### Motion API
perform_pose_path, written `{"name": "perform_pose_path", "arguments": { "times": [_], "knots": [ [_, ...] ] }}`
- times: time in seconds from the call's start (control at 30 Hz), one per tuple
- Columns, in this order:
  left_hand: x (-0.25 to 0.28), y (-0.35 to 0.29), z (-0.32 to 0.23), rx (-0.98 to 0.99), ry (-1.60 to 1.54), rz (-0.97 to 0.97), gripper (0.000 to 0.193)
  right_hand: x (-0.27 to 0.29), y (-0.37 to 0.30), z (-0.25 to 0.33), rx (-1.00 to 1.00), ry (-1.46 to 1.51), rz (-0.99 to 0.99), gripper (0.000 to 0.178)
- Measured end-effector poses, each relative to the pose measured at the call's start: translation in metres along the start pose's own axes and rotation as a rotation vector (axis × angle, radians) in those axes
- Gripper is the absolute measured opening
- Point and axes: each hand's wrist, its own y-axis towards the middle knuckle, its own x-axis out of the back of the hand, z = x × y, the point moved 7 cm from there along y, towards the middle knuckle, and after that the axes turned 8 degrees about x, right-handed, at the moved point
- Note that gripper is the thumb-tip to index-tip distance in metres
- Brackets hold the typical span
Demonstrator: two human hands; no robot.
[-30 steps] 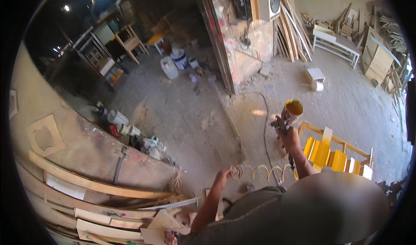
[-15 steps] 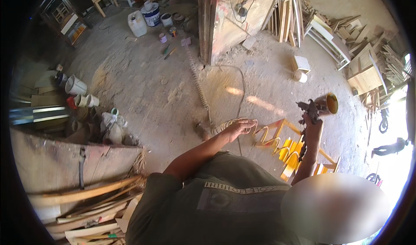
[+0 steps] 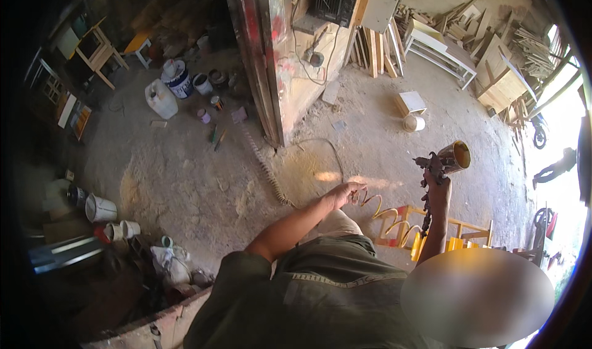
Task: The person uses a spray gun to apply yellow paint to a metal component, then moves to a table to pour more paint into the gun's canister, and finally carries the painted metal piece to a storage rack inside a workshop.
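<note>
My right hand (image 3: 439, 190) is closed around the grip of a dark, paint-crusted spray gun (image 3: 434, 166). A cup (image 3: 457, 156), brownish yellow inside, is attached to it and tilted to the right. A coiled air hose (image 3: 387, 212) runs in loose yellowish loops from near the gun's handle across to my left hand (image 3: 347, 194). The fingers of that hand are curled around the hose, out in front of my body. Below the loops stands a yellow-painted wooden frame (image 3: 472, 227), partly covered by my right arm.
More coiled hose (image 3: 268, 179) lies on the dusty floor near a wooden post (image 3: 259, 65). Buckets (image 3: 100, 208) and a jerrycan (image 3: 161, 99) stand left. A small white box (image 3: 409, 103), a white bench (image 3: 441, 56) and scrap wood lie far right.
The view has shifted, with the post and floor items now lower and further left. The spray gun stays in my right hand. The hose loops between my hands look more stretched.
</note>
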Motion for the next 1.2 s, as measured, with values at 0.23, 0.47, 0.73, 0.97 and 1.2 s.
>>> {"name": "perform_pose_path", "arguments": {
  "times": [0.23,0.47,0.73,0.97,1.2],
  "knots": [
    [0.103,0.047,-0.1,-0.175,-0.159,-0.113,0.056,-0.147,0.185,0.022,0.007,-0.105,0.168,0.043],
    [0.264,0.005,-0.141,-0.329,-0.198,-0.468,0.05,-0.349,0.453,-0.036,0.166,-0.007,0.216,0.029],
    [0.311,-0.163,0.069,-0.202,-0.815,-1.243,0.062,-0.528,0.674,-0.04,0.238,0.162,0.21,0.016],
    [0.132,-0.186,0.209,0.254,-1.068,-1.393,0.053,-0.61,0.715,-0.022,0.149,0.169,0.26,0.024],
    [0.044,-0.11,0.187,-0.03,-1.262,-1.203,0.07,-0.637,0.722,-0.018,0.126,0.192,0.301,0.032]
  ]
}}
